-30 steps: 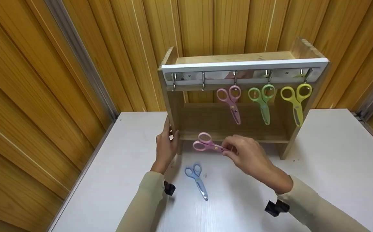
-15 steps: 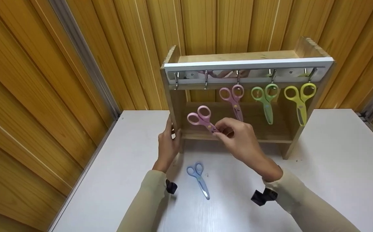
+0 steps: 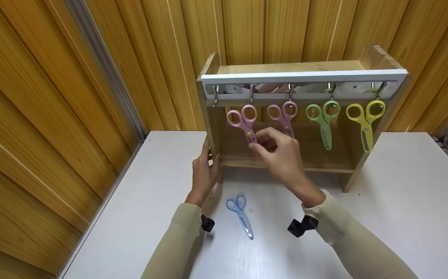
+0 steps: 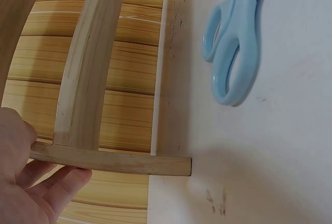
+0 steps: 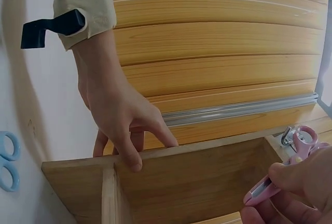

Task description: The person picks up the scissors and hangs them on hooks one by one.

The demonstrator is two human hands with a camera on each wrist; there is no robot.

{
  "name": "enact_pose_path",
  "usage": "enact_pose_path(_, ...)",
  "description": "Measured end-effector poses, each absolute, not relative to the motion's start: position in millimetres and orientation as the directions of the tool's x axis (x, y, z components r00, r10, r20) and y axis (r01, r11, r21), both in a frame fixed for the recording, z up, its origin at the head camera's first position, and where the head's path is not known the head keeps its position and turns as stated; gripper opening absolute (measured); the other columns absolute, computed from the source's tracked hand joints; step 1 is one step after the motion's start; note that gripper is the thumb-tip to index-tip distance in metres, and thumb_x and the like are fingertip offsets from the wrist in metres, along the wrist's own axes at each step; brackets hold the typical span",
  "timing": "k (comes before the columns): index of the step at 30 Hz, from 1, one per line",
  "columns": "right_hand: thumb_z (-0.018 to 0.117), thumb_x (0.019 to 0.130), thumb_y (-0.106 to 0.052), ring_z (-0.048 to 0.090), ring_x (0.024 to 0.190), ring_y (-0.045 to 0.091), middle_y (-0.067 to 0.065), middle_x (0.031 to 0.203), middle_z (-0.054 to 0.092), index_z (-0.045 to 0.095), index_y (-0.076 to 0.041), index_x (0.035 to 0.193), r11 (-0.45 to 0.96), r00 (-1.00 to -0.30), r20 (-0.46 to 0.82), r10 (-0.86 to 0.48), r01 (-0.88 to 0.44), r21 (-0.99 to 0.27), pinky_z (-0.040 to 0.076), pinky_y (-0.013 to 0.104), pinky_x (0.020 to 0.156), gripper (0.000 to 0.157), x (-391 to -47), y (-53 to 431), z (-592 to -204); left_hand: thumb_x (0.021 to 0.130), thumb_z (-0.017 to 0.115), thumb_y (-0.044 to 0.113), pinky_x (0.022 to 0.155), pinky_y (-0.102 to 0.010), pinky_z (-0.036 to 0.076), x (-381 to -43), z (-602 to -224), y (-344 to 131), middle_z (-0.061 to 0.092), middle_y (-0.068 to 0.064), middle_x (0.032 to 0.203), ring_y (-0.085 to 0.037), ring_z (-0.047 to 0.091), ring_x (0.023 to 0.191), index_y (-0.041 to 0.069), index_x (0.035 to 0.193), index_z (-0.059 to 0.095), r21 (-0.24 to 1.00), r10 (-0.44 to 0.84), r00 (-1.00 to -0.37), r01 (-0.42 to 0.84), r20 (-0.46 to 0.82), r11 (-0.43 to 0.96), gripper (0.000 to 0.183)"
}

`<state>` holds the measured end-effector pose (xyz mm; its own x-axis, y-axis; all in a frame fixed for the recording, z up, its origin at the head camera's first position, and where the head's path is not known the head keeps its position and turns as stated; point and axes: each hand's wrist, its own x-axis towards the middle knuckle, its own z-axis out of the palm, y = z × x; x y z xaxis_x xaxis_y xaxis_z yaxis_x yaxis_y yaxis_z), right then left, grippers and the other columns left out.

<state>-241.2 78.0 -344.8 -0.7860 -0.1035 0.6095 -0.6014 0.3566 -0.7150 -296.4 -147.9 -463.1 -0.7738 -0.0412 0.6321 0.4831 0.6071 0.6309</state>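
My right hand [image 3: 282,153] pinched the pink, round-looped plastic scissors [image 3: 244,122] by the blades, loops up, near a silvery metal hook [image 3: 251,91]. My left hand [image 3: 205,170] gripped the side of the pale wooden rack [image 3: 214,126].

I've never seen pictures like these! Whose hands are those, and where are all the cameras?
There's no robot: these are one person's bare hands. One picture comes from a camera on the person's head, looking down. The other two come from small cameras worn on the wrists. The right hand pinches pink scissors by the blades, and the left hand grips the wooden rack. Another pink pair, a green pair and a yellow pair hang there. Blue scissors lie on the white table.
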Motion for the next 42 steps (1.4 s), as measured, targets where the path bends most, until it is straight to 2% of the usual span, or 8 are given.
enact_pose_path(9, 0.081, 0.09, -0.014, 0.062, 0.072, 0.014, 0.001, 0.085, 0.071, 0.075, -0.007, 0.097, 0.345, -0.803, 0.594, -0.048, -0.571, -0.745, 0.054, 0.021, 0.063, 0.012, -247, 71, -344, 0.101, 0.064, 0.005, 0.091, -0.039, 0.061, -296, -461, -147, 0.059, -0.019, 0.143, -0.033, 0.071, 0.111, 0.014, 0.162, 0.029, 0.619, -0.043, -0.764, 0.487, 0.644, 0.617, 0.071)
enact_pose_path(23, 0.083, 0.087, -0.011, 0.064, 0.069, 0.015, 0.002, 0.082, 0.072, 0.074, -0.006, 0.095, 0.351, -0.787, 0.617, 0.02, -0.572, -0.741, 0.052, 0.018, 0.061, 0.013, -255, 64, -354, 0.101, 0.063, 0.004, 0.091, -0.04, 0.06, -295, -463, -147, 0.057, -0.018, 0.146, -0.033, 0.07, 0.113, 0.016, 0.163, 0.027, 0.627, -0.04, -0.773, 0.483, 0.633, 0.611, 0.073)
enact_pose_path(32, 0.082, 0.088, -0.012, 0.066, 0.074, 0.015, 0.003, 0.085, 0.073, 0.074, -0.003, 0.096, 0.366, -0.761, 0.647, 0.041, -0.591, -0.719, 0.057, 0.028, 0.068, 0.014, -261, 61, -363, 0.101, 0.063, 0.004, 0.091, -0.036, 0.061, -296, -463, -147, 0.058, -0.018, 0.145, -0.032, 0.07, 0.114, 0.012, 0.162, 0.028, 0.611, -0.044, -0.765, 0.477, 0.642, 0.632, 0.071)
enact_pose_path(38, 0.081, 0.089, -0.01, 0.067, 0.077, 0.016, 0.005, 0.09, 0.074, 0.073, -0.003, 0.098, 0.354, -0.761, 0.645, 0.072, -0.585, -0.73, 0.056, 0.025, 0.07, 0.014, -264, 62, -373, 0.101, 0.063, 0.003, 0.09, -0.035, 0.061, -296, -462, -147, 0.058, -0.018, 0.146, -0.033, 0.07, 0.113, 0.012, 0.162, 0.028, 0.617, -0.045, -0.765, 0.481, 0.642, 0.623, 0.071)
enact_pose_path(42, 0.08, 0.09, -0.01, 0.067, 0.079, 0.017, 0.005, 0.093, 0.074, 0.073, -0.003, 0.1, 0.336, -0.765, 0.638, 0.09, -0.579, -0.743, 0.058, 0.03, 0.073, 0.014, -266, 62, -381, 0.101, 0.062, 0.003, 0.09, -0.034, 0.061, -296, -462, -148, 0.057, -0.017, 0.147, -0.032, 0.069, 0.115, 0.012, 0.162, 0.028, 0.62, -0.041, -0.769, 0.482, 0.638, 0.619, 0.07)
